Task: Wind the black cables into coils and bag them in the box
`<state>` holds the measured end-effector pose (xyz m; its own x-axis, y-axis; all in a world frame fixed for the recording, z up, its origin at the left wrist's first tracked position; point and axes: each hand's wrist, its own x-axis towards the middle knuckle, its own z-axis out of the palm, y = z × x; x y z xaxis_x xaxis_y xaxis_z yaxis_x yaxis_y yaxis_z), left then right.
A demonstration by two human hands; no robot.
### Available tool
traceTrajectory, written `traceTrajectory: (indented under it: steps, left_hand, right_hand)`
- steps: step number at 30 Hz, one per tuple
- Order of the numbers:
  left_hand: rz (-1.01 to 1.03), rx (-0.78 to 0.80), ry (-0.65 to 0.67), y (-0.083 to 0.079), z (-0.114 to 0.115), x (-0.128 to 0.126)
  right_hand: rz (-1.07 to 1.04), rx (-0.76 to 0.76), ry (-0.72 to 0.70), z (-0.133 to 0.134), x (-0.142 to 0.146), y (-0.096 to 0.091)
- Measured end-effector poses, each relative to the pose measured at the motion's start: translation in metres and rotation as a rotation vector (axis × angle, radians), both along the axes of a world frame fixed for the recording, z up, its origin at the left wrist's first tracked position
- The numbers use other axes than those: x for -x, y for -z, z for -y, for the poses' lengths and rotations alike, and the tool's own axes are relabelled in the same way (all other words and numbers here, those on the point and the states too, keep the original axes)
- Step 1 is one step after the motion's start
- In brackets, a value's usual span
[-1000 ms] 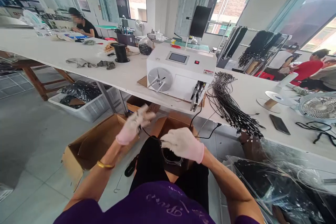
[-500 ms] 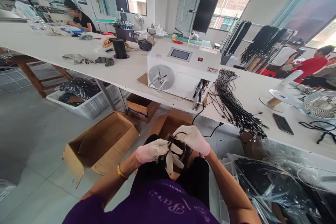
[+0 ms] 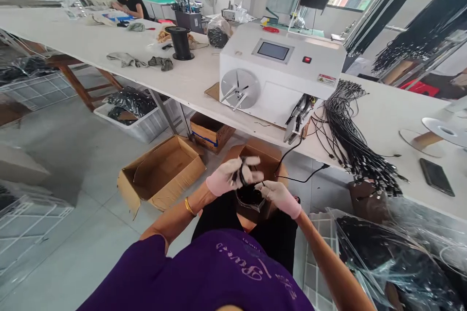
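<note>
My left hand point(image 3: 233, 175), in a whitish glove, is raised above my lap with its fingers curled round a small coil of black cable point(image 3: 241, 171). Just right of it and a little lower, my gloved right hand point(image 3: 279, 197) has its fingertips pinched on what looks like an end of the same cable. The fingers hide part of the coil. Below both hands, between my knees, stands a cardboard box lined with clear plastic point(image 3: 251, 206), with dark items inside it.
On the white table point(image 3: 182, 77) ahead stands a white machine point(image 3: 277, 102) with a round winding disc. A pile of black cables point(image 3: 359, 141) and a phone point(image 3: 437, 176) lie to its right. An open carton point(image 3: 164, 170) is on the floor at left. Bagged black goods point(image 3: 390, 252) are at right.
My hands have risen from the box and drawn slightly apart, the left lifting the coiled black cable. The pale strips under my hands are out of sight. My view has turned and dipped.
</note>
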<state>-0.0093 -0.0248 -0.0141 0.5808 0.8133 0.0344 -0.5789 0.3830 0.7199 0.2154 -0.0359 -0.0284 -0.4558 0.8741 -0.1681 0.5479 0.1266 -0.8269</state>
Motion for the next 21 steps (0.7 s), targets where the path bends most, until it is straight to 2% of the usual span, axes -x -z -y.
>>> traceTrajectory:
  steps: [1,3,6,8,9,11,13,15,18,21]
  left_hand:
    - [-0.031,-0.072,-0.105,-0.002,-0.005,-0.004]
    - [-0.239,-0.288,-0.167,-0.004,-0.019,-0.014]
    - [-0.699,-0.581,-0.086,0.002,-0.035,-0.032]
    - [-0.944,-0.698,0.028,0.006,-0.038,-0.043]
    - [-1.008,-0.715,0.092,0.007,-0.038,-0.047]
    - [-0.982,-0.653,0.221,0.006,-0.039,-0.051]
    - [-0.806,-0.524,0.356,0.004,-0.042,-0.053]
    - [-0.577,-0.399,0.45,0.002,-0.045,-0.054]
    - [-0.349,-0.285,0.47,0.001,-0.047,-0.061]
    - [-0.302,-0.236,0.361,-0.001,-0.045,-0.073]
  right_hand:
    - [0.092,-0.08,-0.055,0.004,0.003,-0.003]
    - [0.379,-0.306,-0.166,0.006,0.009,-0.021]
    - [0.847,-0.604,-0.278,-0.005,0.012,-0.061]
    - [0.975,-0.674,-0.307,-0.015,0.008,-0.077]
    - [0.962,-0.664,-0.291,-0.018,0.006,-0.079]
    - [0.792,-0.559,-0.171,-0.021,-0.001,-0.076]
    - [0.506,-0.389,0.014,-0.021,-0.007,-0.065]
    - [0.208,-0.205,0.136,-0.021,-0.013,-0.054]
    - [-0.081,0.019,0.169,-0.023,-0.019,-0.046]
    - [-0.163,0.097,0.246,-0.025,-0.025,-0.047]
